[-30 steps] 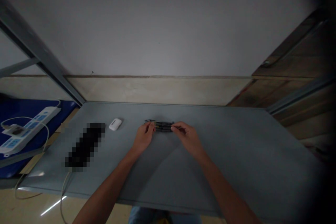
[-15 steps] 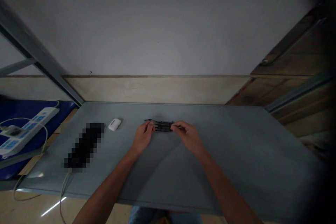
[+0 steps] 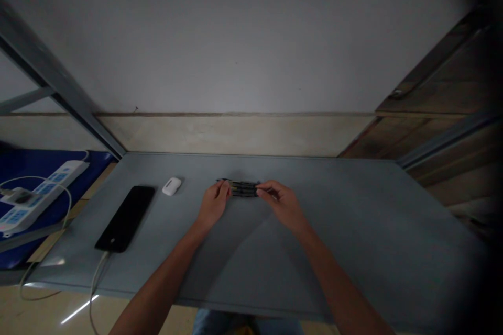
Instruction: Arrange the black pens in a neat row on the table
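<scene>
Several slim dark pens [image 3: 244,189] lie side by side across the grey tabletop, in a small bundle between my hands. My left hand [image 3: 214,201] has its thumb and fingers closed on their left ends, and a thin dark tip pokes out beyond the fingers. At the right ends, my right hand [image 3: 281,203] pinches with thumb and forefinger. How many pens each hand grips is too small to make out.
A black phone [image 3: 126,219] with a white cable [image 3: 96,277] lies to the left, near a white earbud case [image 3: 172,186]. Past the table's left edge, a white power strip [image 3: 43,193] rests on a blue surface. A wall [image 3: 236,133] borders the back.
</scene>
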`<act>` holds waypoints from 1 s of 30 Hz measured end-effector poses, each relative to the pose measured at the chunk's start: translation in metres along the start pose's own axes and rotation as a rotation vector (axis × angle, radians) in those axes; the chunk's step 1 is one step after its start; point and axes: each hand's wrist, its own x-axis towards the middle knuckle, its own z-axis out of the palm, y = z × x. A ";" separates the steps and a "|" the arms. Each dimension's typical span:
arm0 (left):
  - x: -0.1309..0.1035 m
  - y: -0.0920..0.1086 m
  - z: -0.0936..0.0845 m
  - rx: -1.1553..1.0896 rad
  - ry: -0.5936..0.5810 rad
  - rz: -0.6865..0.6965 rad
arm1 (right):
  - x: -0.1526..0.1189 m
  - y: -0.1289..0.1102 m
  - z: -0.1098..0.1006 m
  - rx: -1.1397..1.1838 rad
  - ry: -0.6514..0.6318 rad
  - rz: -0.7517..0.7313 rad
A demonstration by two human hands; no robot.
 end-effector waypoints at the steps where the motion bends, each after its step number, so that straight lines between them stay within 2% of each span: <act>1: 0.000 0.000 0.000 0.000 0.001 0.002 | 0.000 0.000 0.000 0.000 0.006 -0.001; 9: -0.002 0.003 -0.001 0.072 -0.023 0.061 | -0.004 0.000 0.001 -0.016 -0.033 0.082; 16: -0.001 0.001 -0.001 0.041 -0.007 0.027 | 0.001 0.005 0.001 0.012 0.008 0.003; 24: -0.002 0.003 -0.001 0.106 -0.021 0.065 | -0.001 0.003 0.002 0.014 -0.012 0.078; 30: -0.001 0.000 -0.001 0.068 0.007 0.037 | 0.002 0.005 0.002 -0.005 -0.004 0.020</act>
